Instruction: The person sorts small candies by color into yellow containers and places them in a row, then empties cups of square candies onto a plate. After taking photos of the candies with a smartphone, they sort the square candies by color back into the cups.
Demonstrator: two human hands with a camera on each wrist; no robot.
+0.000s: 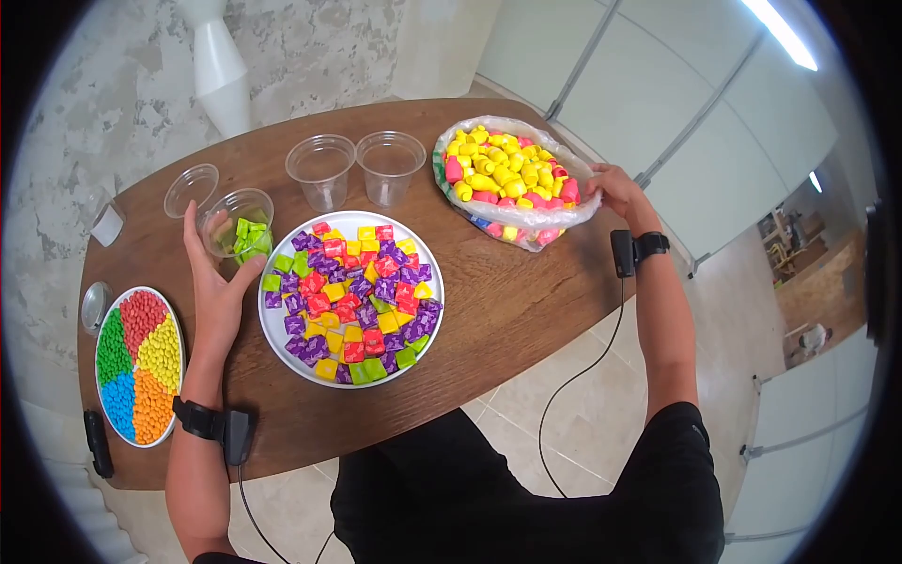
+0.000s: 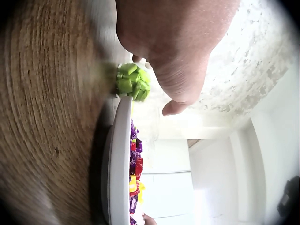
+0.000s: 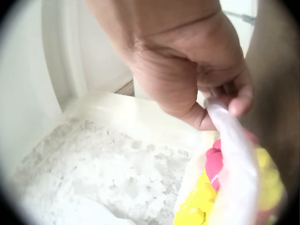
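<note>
While the right hand [image 1: 622, 195] pinches the gathered edge of a plastic bag [image 1: 554, 218] between thumb and fingers, the left hand [image 1: 214, 293] holds a clear cup [image 1: 246, 211], its thumb on the near side and its fingers spread wide around the other; how firmly it grips, I cannot tell. Green wrapped candies [image 1: 252, 237] lie in the bottom of that cup, which stands just beside the upper left rim of a round white plate [image 1: 272, 321]. Wrapped candies [image 1: 365, 287] in purple, red, yellow and green cover most of the plate. Filled with yellow and pink pieces [image 1: 512, 164], the bag sits at the far right of the wooden table [image 1: 498, 291], its mouth wide open. Two more clear cups [image 1: 321, 179] stand side by side between the bag and the held cup, beyond the plate. Near the table's left end, an oval dish [image 1: 175, 423] carries small sweets [image 1: 113, 348] sorted into red, green, yellow, blue and orange sections.
</note>
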